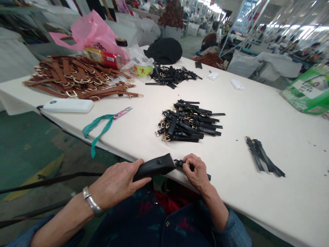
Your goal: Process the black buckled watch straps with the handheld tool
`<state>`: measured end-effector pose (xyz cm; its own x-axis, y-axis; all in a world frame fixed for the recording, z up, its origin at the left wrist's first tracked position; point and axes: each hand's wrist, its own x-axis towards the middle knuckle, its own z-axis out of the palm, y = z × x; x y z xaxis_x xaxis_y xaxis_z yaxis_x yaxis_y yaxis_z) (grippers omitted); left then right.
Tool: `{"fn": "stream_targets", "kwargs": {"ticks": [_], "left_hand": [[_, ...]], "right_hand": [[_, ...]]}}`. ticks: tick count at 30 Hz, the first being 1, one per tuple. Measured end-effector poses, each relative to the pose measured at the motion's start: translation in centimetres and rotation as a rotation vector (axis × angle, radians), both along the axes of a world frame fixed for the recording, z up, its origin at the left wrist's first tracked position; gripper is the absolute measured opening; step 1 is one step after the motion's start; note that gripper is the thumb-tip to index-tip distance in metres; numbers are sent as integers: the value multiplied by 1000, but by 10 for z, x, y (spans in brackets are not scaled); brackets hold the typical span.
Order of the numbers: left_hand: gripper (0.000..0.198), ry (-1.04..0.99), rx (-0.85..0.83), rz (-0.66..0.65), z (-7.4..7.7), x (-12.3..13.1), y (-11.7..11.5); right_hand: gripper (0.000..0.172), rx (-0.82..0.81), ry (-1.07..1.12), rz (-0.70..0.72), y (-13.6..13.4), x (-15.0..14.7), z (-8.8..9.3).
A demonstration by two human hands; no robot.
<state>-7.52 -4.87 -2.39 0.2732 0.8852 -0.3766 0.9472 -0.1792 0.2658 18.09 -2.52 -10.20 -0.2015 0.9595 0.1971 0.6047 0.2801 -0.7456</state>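
A black leather strap (154,167) is held just at the near edge of the white bench (269,206). Its wide end is gripped in the closed left hand (115,183), while its narrow, buckled end is pinched in the right hand (197,171). Farther along the bench, a heap of black buckled straps (189,121) is laid out, with a smaller bundle of straps (263,157) to the right. To the left lie pink-handled snips (122,112) tied to a green ribbon (99,128).

Bright ceiling lamps (214,7) light everything evenly (soft shadows only), with wide-angle bending at the edges.
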Motion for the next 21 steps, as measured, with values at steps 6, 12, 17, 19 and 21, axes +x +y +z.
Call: {"fn": "stream_targets", "kwargs": {"ticks": [6, 12, 17, 19, 21], "left_hand": [[46, 8, 4, 10, 0, -2, 0], [45, -23, -1, 34, 0, -4, -3], [43, -37, 0, 53, 1, -3, -6], [44, -55, 1, 77, 5, -4, -7], [44, -88, 7, 120, 11, -8, -8]], "right_hand": [[20, 9, -6, 18, -1, 0, 1], [18, 32, -87, 97, -3, -3, 3], [18, 61, -101, 134, -3, -7, 9], [18, 66, -48, 122, 0, -9, 12], [20, 75, 46, 94, 5, -13, 16]]}}
